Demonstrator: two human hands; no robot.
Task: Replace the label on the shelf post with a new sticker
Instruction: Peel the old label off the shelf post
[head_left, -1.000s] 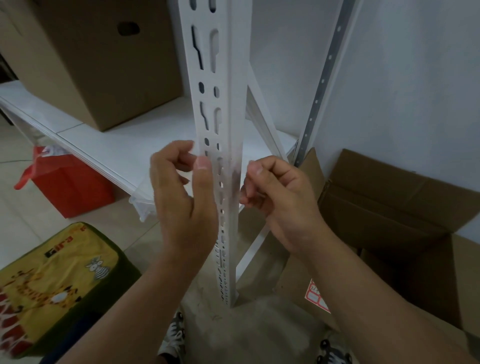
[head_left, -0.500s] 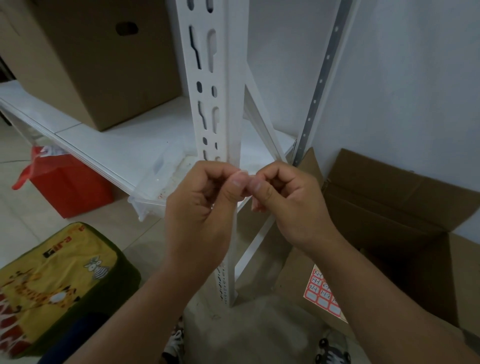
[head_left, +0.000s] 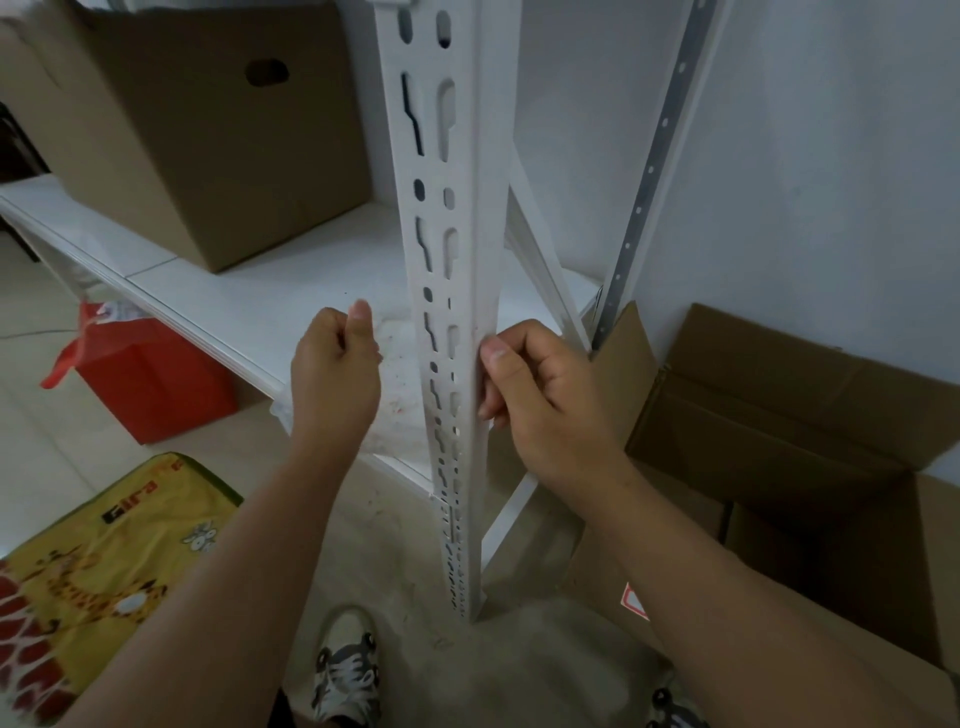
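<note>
Left of view: yellow giraffe-print cushion (head_left: 98, 571) on the floor; red plastic bag (head_left: 150, 379) under the white shelf board (head_left: 249, 306), which carries a brown cardboard box (head_left: 208, 135).

Left hand (head_left: 335, 374): fingers curled with thumb raised, apart from the post; whether it pinches anything, cannot tell.

Centre: white slotted steel shelf post (head_left: 452, 249), long axis upright, no label visible on it.

Right hand (head_left: 540, 395): nearer, fingers curled, thumb against the post's right edge.

Right: red-and-white sticker sheet (head_left: 635, 603), low behind the right forearm, on the open cardboard carton (head_left: 779, 415).

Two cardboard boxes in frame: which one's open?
The box on the floor by the wall, right of the shelf post, flaps spread open. The box on the shelf is closed.
</note>
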